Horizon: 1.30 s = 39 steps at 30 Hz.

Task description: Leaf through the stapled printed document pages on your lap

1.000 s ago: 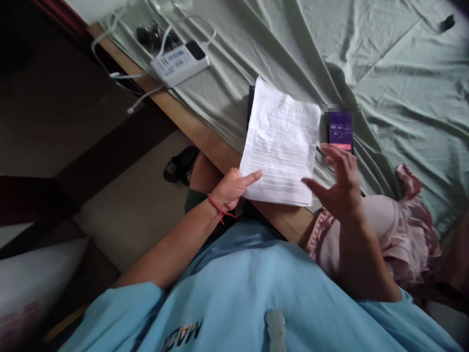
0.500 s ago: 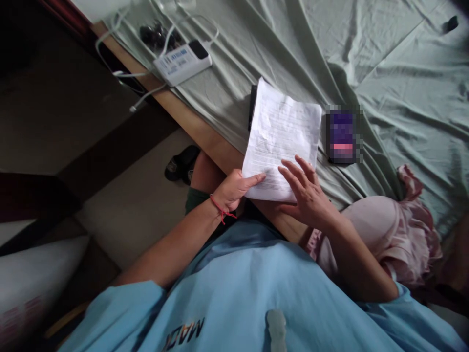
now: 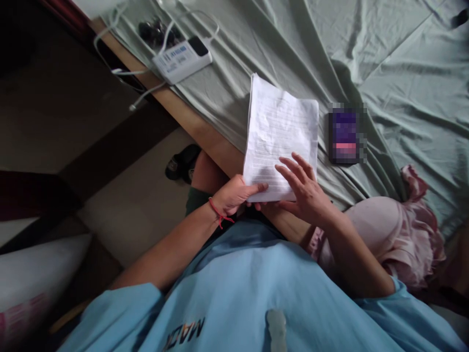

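My left hand (image 3: 238, 193) grips the lower left corner of a stack of printed papers (image 3: 280, 122). Its thumb lies on the top sheet, and fingertips show beneath the bottom edge. A red thread bracelet circles that wrist. Over the lower right part of the pages is my right hand (image 3: 308, 190), its fingers spread and holding nothing; whether the fingertips touch the paper I cannot tell. The sheets look slightly creased, and their text is too small to read. Right of them a phone-like device (image 3: 344, 137), partly pixelated, lies on the greenish sheet.
A white power strip (image 3: 183, 61) with white cables lies at upper left beside a dark tangled object (image 3: 156, 32). The wrinkled sheet (image 3: 286, 49) covers a surface with a wooden edge (image 3: 198, 127). Pink cloth (image 3: 410, 230) is at right. Black footwear (image 3: 181, 164) shows below.
The papers have shifted slightly left and up, and the dark object behind their left edge is now hidden. My left fingers show more under the bottom edge. My right hand has barely moved.
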Each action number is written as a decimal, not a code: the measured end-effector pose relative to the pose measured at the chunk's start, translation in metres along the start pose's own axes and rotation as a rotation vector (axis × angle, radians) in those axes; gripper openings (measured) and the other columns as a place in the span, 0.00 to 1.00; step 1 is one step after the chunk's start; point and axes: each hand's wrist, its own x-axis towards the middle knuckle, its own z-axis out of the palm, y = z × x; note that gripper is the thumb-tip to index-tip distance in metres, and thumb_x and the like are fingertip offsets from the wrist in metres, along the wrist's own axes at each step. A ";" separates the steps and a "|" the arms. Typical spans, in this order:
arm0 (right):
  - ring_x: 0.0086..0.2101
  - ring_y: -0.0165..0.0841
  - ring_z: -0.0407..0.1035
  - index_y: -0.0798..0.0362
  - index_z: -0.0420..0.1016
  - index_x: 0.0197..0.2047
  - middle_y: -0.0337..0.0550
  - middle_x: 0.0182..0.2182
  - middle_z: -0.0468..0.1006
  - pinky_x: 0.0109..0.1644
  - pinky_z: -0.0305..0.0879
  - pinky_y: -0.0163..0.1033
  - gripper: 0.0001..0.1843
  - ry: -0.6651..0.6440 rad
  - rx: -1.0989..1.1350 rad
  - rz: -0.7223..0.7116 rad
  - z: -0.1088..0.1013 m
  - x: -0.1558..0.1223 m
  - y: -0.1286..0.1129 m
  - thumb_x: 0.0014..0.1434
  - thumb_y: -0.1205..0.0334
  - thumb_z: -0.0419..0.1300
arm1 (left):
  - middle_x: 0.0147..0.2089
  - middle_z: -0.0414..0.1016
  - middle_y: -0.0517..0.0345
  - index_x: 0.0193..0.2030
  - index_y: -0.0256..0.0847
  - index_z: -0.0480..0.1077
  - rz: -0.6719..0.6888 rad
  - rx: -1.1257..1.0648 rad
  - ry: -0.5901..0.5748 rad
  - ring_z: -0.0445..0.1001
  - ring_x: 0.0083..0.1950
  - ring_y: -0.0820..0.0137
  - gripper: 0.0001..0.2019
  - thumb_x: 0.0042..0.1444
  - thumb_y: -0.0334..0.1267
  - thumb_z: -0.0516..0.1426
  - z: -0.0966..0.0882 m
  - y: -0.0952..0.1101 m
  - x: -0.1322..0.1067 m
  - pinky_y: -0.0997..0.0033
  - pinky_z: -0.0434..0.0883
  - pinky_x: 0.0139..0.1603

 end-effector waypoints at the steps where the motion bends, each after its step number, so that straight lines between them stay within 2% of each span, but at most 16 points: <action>1: 0.74 0.53 0.40 0.41 0.42 0.78 0.51 0.73 0.55 0.72 0.47 0.71 0.47 0.003 -0.005 0.001 0.000 0.000 0.000 0.64 0.53 0.63 | 0.23 0.76 0.52 0.39 0.30 0.76 -0.012 0.017 -0.008 0.71 0.18 0.72 0.24 0.46 0.49 0.73 -0.001 0.000 0.000 0.79 0.55 0.15; 6: 0.74 0.54 0.40 0.41 0.44 0.77 0.52 0.72 0.55 0.72 0.46 0.71 0.47 0.000 -0.020 -0.018 0.003 0.002 -0.005 0.62 0.50 0.65 | 0.22 0.75 0.53 0.36 0.31 0.74 -0.014 0.023 -0.005 0.71 0.18 0.73 0.25 0.44 0.53 0.73 0.000 -0.007 0.000 0.79 0.56 0.16; 10: 0.74 0.51 0.41 0.40 0.42 0.77 0.51 0.73 0.55 0.73 0.46 0.69 0.46 0.001 -0.026 -0.008 0.003 0.006 -0.010 0.64 0.58 0.62 | 0.23 0.76 0.52 0.33 0.32 0.74 -0.011 0.007 -0.029 0.71 0.19 0.73 0.27 0.43 0.57 0.72 0.004 -0.013 0.000 0.77 0.59 0.17; 14: 0.74 0.52 0.40 0.40 0.42 0.77 0.50 0.73 0.54 0.73 0.46 0.70 0.47 -0.023 -0.022 -0.013 0.001 0.008 -0.012 0.63 0.56 0.64 | 0.22 0.74 0.53 0.29 0.33 0.73 0.005 0.002 -0.063 0.69 0.18 0.74 0.27 0.42 0.57 0.72 0.008 -0.017 0.000 0.76 0.61 0.17; 19: 0.74 0.52 0.40 0.41 0.43 0.77 0.52 0.73 0.54 0.73 0.46 0.69 0.46 -0.011 -0.033 -0.007 0.002 0.009 -0.012 0.63 0.57 0.63 | 0.20 0.71 0.58 0.27 0.34 0.72 0.029 -0.013 -0.034 0.65 0.18 0.76 0.25 0.40 0.55 0.73 0.011 -0.017 -0.001 0.76 0.57 0.15; 24: 0.74 0.51 0.41 0.43 0.47 0.76 0.52 0.72 0.55 0.73 0.48 0.69 0.42 -0.012 -0.028 -0.035 0.003 0.013 -0.014 0.64 0.58 0.62 | 0.19 0.69 0.60 0.27 0.34 0.72 0.037 -0.001 -0.077 0.61 0.17 0.80 0.24 0.43 0.55 0.72 0.010 -0.018 -0.003 0.78 0.50 0.14; 29: 0.73 0.51 0.45 0.44 0.53 0.74 0.52 0.71 0.58 0.72 0.54 0.66 0.39 0.035 0.032 -0.036 -0.011 0.006 -0.004 0.65 0.49 0.63 | 0.16 0.66 0.61 0.24 0.34 0.71 -0.010 -0.010 -0.049 0.57 0.16 0.81 0.24 0.39 0.53 0.74 0.008 -0.014 -0.008 0.77 0.48 0.15; 32: 0.67 0.51 0.59 0.47 0.63 0.68 0.55 0.66 0.66 0.68 0.61 0.65 0.34 0.166 0.059 0.138 -0.020 -0.010 0.011 0.64 0.46 0.63 | 0.16 0.66 0.60 0.23 0.34 0.72 -0.057 0.035 -0.063 0.56 0.15 0.82 0.23 0.40 0.52 0.73 0.006 -0.013 -0.011 0.78 0.46 0.15; 33: 0.62 0.50 0.65 0.49 0.66 0.66 0.56 0.63 0.70 0.64 0.66 0.63 0.31 0.238 0.076 0.247 -0.021 -0.017 0.016 0.64 0.47 0.62 | 0.16 0.66 0.60 0.23 0.34 0.72 -0.072 0.050 -0.068 0.55 0.15 0.82 0.23 0.41 0.52 0.73 0.006 -0.013 -0.012 0.78 0.46 0.15; 35: 0.50 0.44 0.74 0.52 0.70 0.61 0.55 0.54 0.76 0.51 0.77 0.54 0.27 0.337 0.134 0.479 -0.020 -0.029 0.025 0.63 0.48 0.61 | 0.15 0.65 0.60 0.23 0.34 0.72 -0.093 0.064 -0.066 0.54 0.15 0.82 0.22 0.41 0.51 0.72 0.005 -0.014 -0.014 0.78 0.45 0.15; 37: 0.42 0.41 0.76 0.54 0.70 0.59 0.53 0.48 0.79 0.39 0.78 0.46 0.27 0.345 0.164 0.636 -0.018 -0.038 0.029 0.62 0.48 0.61 | 0.15 0.65 0.60 0.23 0.34 0.71 -0.103 0.058 -0.052 0.55 0.16 0.82 0.21 0.41 0.50 0.72 0.003 -0.017 -0.017 0.79 0.45 0.16; 39: 0.38 0.39 0.76 0.55 0.70 0.59 0.52 0.47 0.80 0.35 0.76 0.43 0.28 0.331 0.146 0.697 -0.015 -0.040 0.029 0.61 0.47 0.61 | 0.16 0.65 0.59 0.23 0.34 0.72 -0.119 0.039 -0.038 0.56 0.16 0.82 0.20 0.43 0.49 0.71 0.001 -0.019 -0.022 0.78 0.45 0.17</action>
